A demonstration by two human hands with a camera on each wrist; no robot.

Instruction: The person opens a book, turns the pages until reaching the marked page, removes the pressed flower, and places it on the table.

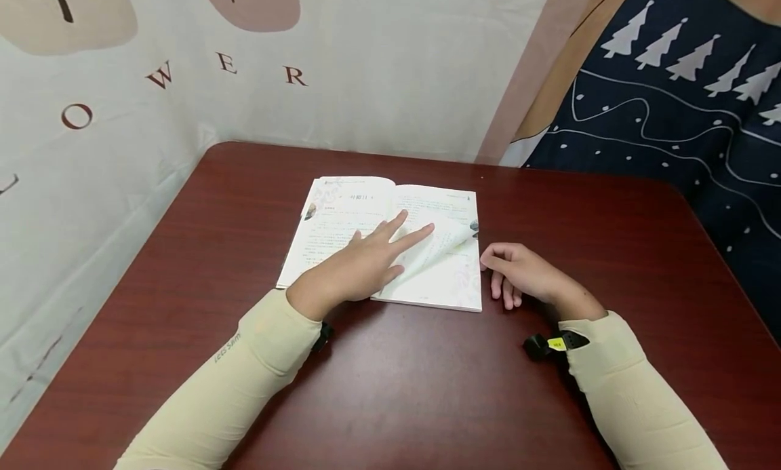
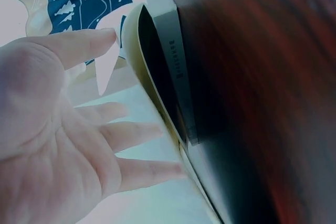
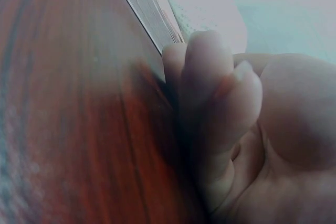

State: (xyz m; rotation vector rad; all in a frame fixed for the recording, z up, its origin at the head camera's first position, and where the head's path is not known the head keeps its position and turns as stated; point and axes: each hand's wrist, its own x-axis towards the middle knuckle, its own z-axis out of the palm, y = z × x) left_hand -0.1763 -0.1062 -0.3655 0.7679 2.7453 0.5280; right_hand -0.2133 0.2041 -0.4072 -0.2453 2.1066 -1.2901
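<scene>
An open book (image 1: 342, 216) with printed text and small pictures lies on the table. My left hand (image 1: 360, 263) is over it with fingers spread and straight. Beside that hand a loose page (image 1: 436, 239) stands partly raised and bent over the right half, its fingertips near or on the paper; the exact contact cannot be told. In the left wrist view the left palm (image 2: 58, 140) faces the camera, holding nothing, with the book's spine (image 2: 176, 61) close by. My right hand (image 1: 518, 273) rests by the book's right edge, fingers loosely curled with nothing in them.
The dark red-brown table (image 1: 427, 382) extends around the book on all sides. Behind it hangs a pale cloth (image 1: 390, 63) with letters, and at the right a navy cloth (image 1: 659, 131) with white trees. A black wrist camera (image 1: 537, 348) sits at the right cuff.
</scene>
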